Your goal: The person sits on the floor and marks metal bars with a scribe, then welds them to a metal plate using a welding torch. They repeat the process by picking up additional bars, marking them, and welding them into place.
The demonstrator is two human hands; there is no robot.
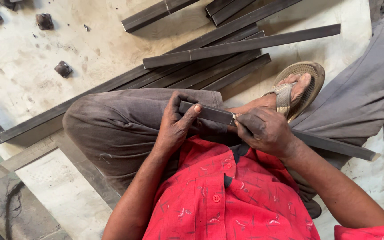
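Red shirt [227,200], grey trousers [121,129], sandal [301,86]

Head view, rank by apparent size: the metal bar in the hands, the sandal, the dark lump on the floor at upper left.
1. metal bar, held by the left hand and right hand: longest by far.
2. sandal.
3. dark lump: smallest, though it lies farther from the camera.

A pale concrete floor [32,66] carries a heap of long dark metal bars [210,66] and scattered lumps [63,69]
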